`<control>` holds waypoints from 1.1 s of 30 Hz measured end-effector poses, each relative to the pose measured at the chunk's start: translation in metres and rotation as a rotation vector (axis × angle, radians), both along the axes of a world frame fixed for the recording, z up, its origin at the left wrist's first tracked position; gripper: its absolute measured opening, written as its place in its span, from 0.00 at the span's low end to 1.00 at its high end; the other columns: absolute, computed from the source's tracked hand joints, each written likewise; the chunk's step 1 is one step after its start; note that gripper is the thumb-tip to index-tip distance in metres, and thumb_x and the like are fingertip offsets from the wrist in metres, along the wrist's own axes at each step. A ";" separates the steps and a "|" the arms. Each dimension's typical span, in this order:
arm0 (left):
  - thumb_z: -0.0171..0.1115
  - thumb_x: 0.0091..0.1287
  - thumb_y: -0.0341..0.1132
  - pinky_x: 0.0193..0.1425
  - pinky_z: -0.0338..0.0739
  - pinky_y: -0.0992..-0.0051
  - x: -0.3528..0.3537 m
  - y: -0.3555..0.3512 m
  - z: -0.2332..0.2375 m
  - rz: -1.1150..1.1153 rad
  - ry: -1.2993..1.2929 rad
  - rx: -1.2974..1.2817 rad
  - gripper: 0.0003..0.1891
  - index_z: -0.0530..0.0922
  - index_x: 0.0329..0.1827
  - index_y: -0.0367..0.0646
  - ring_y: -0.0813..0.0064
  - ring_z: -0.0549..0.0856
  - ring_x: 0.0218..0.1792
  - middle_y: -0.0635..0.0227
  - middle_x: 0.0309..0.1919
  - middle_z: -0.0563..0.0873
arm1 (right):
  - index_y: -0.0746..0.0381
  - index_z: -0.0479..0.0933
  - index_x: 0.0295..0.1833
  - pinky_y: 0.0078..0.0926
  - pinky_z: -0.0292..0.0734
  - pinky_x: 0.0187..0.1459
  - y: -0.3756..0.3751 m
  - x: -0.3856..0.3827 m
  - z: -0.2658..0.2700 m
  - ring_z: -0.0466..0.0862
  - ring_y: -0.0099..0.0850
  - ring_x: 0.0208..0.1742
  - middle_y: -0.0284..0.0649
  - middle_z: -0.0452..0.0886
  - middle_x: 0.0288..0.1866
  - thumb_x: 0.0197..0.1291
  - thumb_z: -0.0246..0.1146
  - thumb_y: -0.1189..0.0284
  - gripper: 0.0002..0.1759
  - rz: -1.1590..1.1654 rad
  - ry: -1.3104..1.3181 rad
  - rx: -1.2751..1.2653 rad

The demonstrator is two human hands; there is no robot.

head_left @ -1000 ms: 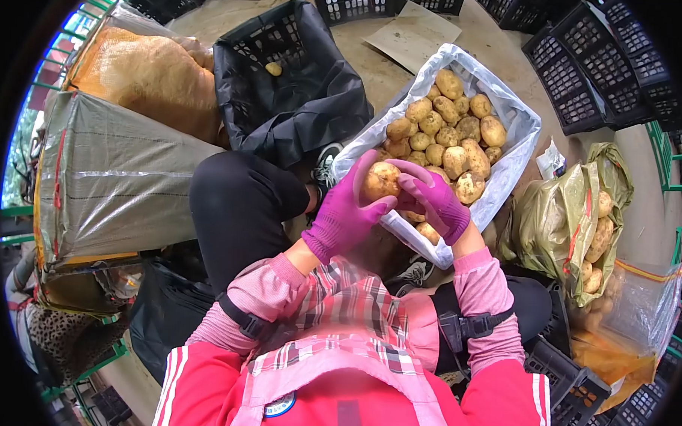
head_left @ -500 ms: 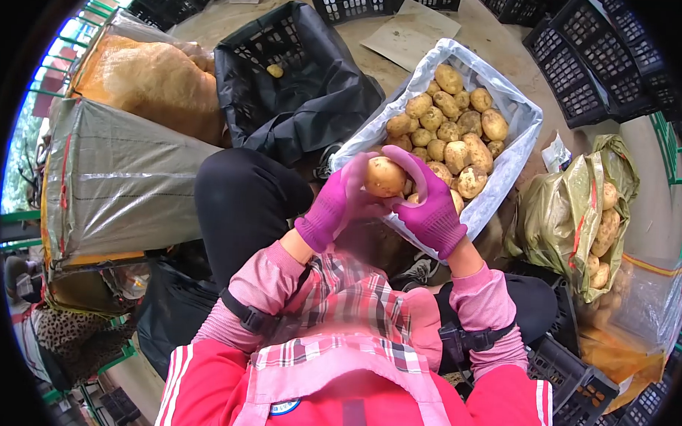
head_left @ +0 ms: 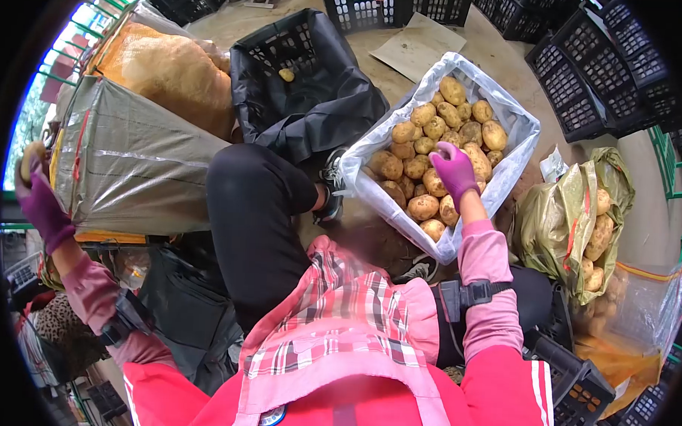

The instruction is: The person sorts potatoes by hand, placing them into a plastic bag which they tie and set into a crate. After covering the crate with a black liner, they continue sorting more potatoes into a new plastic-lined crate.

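Observation:
At the far left edge my left hand, in a purple glove, is closed round a potato, held beside the grey plastic sack. My right hand, gloved the same way, is over a crate lined with whitish plastic. Its fingers are bent down and drawn together among the potatoes; whatever lies between them is hidden. Potatoes of mixed sizes are heaped in this crate, some with dirt on the skin.
A black-lined crate holding one small potato stands left of the potato crate. Full sacks rise at the left. An olive bag with potatoes stands right. Black crates and flat cardboard lie further back.
Both hands were together round a potato at the crate's near edge. My left hand has carried a potato far left; my right hand has moved over the heap.

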State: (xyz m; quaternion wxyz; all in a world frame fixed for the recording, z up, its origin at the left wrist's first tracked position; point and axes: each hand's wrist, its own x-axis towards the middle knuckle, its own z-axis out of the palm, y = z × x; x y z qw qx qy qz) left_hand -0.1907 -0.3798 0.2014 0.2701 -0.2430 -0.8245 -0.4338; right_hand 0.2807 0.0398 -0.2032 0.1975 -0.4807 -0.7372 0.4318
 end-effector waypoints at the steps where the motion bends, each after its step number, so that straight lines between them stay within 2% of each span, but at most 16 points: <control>1: 0.57 0.75 0.39 0.67 0.77 0.68 -0.032 -0.019 0.001 0.042 -0.011 -0.154 0.25 0.69 0.68 0.30 0.61 0.82 0.59 0.48 0.58 0.80 | 0.59 0.77 0.62 0.35 0.76 0.59 -0.007 -0.009 0.005 0.84 0.40 0.56 0.48 0.83 0.57 0.56 0.67 0.56 0.30 0.096 -0.169 0.009; 5: 0.58 0.74 0.32 0.69 0.74 0.70 0.090 0.072 -0.050 -0.254 0.239 0.187 0.23 0.69 0.69 0.31 0.64 0.81 0.61 0.50 0.61 0.79 | 0.54 0.68 0.72 0.42 0.63 0.72 -0.019 -0.046 -0.028 0.72 0.40 0.71 0.47 0.72 0.71 0.57 0.65 0.55 0.37 0.262 -0.656 0.172; 6: 0.56 0.75 0.32 0.73 0.68 0.69 0.136 0.103 -0.067 -0.347 0.195 0.250 0.21 0.71 0.69 0.35 0.68 0.77 0.65 0.57 0.65 0.78 | 0.53 0.65 0.73 0.43 0.60 0.74 -0.020 -0.050 -0.030 0.69 0.39 0.74 0.48 0.70 0.74 0.57 0.65 0.55 0.39 0.315 -0.778 0.178; 7: 0.55 0.75 0.29 0.72 0.69 0.70 0.168 0.124 -0.083 -0.439 0.181 0.107 0.21 0.71 0.70 0.35 0.68 0.77 0.65 0.58 0.65 0.78 | 0.52 0.64 0.74 0.44 0.58 0.74 -0.023 -0.051 -0.039 0.69 0.38 0.74 0.47 0.69 0.74 0.57 0.65 0.56 0.39 0.373 -0.807 0.231; 9: 0.54 0.73 0.26 0.69 0.70 0.72 0.202 0.154 -0.126 -0.673 -0.084 -0.028 0.19 0.73 0.67 0.34 0.70 0.78 0.64 0.59 0.62 0.80 | 0.51 0.62 0.75 0.46 0.55 0.75 -0.024 -0.052 -0.073 0.68 0.37 0.75 0.46 0.68 0.75 0.57 0.65 0.57 0.40 0.485 -0.856 0.353; 10: 0.59 0.70 0.25 0.67 0.72 0.74 0.215 0.165 -0.148 -0.819 -0.261 0.020 0.22 0.72 0.67 0.35 0.74 0.80 0.60 0.62 0.61 0.80 | 0.53 0.66 0.73 0.44 0.62 0.73 -0.016 -0.053 -0.090 0.71 0.41 0.72 0.47 0.70 0.73 0.58 0.65 0.60 0.37 0.492 -0.840 0.409; 13: 0.60 0.70 0.24 0.69 0.69 0.76 0.253 0.179 -0.193 -1.073 -0.882 0.189 0.24 0.69 0.69 0.32 0.74 0.77 0.64 0.58 0.63 0.78 | 0.56 0.71 0.70 0.41 0.70 0.68 -0.005 -0.060 -0.049 0.76 0.46 0.67 0.49 0.77 0.67 0.60 0.63 0.64 0.31 0.442 -0.757 0.035; 16: 0.56 0.75 0.32 0.66 0.73 0.75 0.262 0.177 -0.243 -1.065 -1.026 0.031 0.23 0.67 0.71 0.34 0.69 0.79 0.63 0.58 0.64 0.78 | 0.60 0.73 0.68 0.32 0.78 0.56 0.003 -0.047 -0.033 0.84 0.38 0.55 0.49 0.84 0.53 0.62 0.65 0.63 0.29 0.227 -0.149 -0.165; 17: 0.56 0.76 0.35 0.62 0.76 0.75 0.264 0.177 -0.258 -1.037 -1.076 -0.023 0.24 0.67 0.71 0.36 0.70 0.81 0.60 0.58 0.63 0.79 | 0.61 0.72 0.69 0.24 0.78 0.51 0.008 -0.037 -0.030 0.81 0.27 0.49 0.42 0.83 0.53 0.66 0.65 0.58 0.30 0.310 0.101 -0.341; 18: 0.56 0.76 0.38 0.60 0.78 0.75 0.267 0.179 -0.264 -1.015 -1.240 -0.008 0.24 0.66 0.72 0.38 0.70 0.83 0.58 0.58 0.61 0.79 | 0.60 0.71 0.70 0.20 0.77 0.50 -0.013 -0.034 0.042 0.77 0.21 0.46 0.36 0.79 0.55 0.68 0.63 0.55 0.31 0.347 0.161 -0.555; 20: 0.55 0.77 0.42 0.54 0.81 0.75 0.280 0.183 -0.270 -0.952 -1.565 0.018 0.26 0.63 0.73 0.41 0.71 0.85 0.53 0.58 0.59 0.80 | 0.61 0.67 0.73 0.23 0.75 0.57 -0.047 -0.028 0.101 0.77 0.24 0.55 0.37 0.76 0.62 0.66 0.66 0.56 0.35 0.363 0.408 -0.688; 23: 0.54 0.77 0.47 0.51 0.84 0.71 0.291 0.192 -0.256 -1.088 -1.860 0.054 0.28 0.60 0.74 0.45 0.69 0.86 0.50 0.57 0.56 0.81 | 0.65 0.66 0.73 0.28 0.71 0.66 -0.087 -0.022 0.131 0.75 0.30 0.65 0.42 0.75 0.65 0.64 0.67 0.63 0.35 0.517 0.621 -0.479; 27: 0.59 0.75 0.45 0.55 0.84 0.68 0.306 0.192 -0.259 -1.173 -1.620 0.105 0.35 0.54 0.79 0.46 0.68 0.84 0.54 0.57 0.63 0.75 | 0.67 0.60 0.76 0.30 0.65 0.70 -0.116 -0.012 0.141 0.71 0.33 0.70 0.45 0.70 0.69 0.62 0.69 0.61 0.42 0.424 0.786 -0.492; 29: 0.62 0.72 0.36 0.61 0.80 0.70 0.314 0.192 -0.270 -1.317 -1.321 0.128 0.37 0.53 0.80 0.44 0.69 0.80 0.60 0.60 0.66 0.72 | 0.67 0.58 0.76 0.31 0.65 0.70 -0.116 -0.006 0.145 0.71 0.33 0.70 0.46 0.71 0.69 0.62 0.70 0.61 0.44 0.338 0.729 -0.513; 31: 0.61 0.71 0.27 0.60 0.79 0.72 0.320 0.196 -0.274 -1.319 -0.896 0.024 0.36 0.54 0.79 0.44 0.70 0.83 0.55 0.63 0.62 0.76 | 0.67 0.59 0.75 0.32 0.65 0.70 -0.115 -0.008 0.125 0.70 0.35 0.71 0.49 0.70 0.70 0.62 0.70 0.56 0.44 0.343 0.656 -0.289; 33: 0.62 0.64 0.19 0.62 0.77 0.74 0.327 0.196 -0.269 -1.297 -0.805 -0.095 0.41 0.53 0.80 0.43 0.69 0.82 0.58 0.59 0.68 0.72 | 0.67 0.60 0.74 0.32 0.65 0.70 -0.121 -0.015 0.119 0.70 0.37 0.72 0.50 0.69 0.71 0.62 0.69 0.53 0.44 0.279 0.578 -0.074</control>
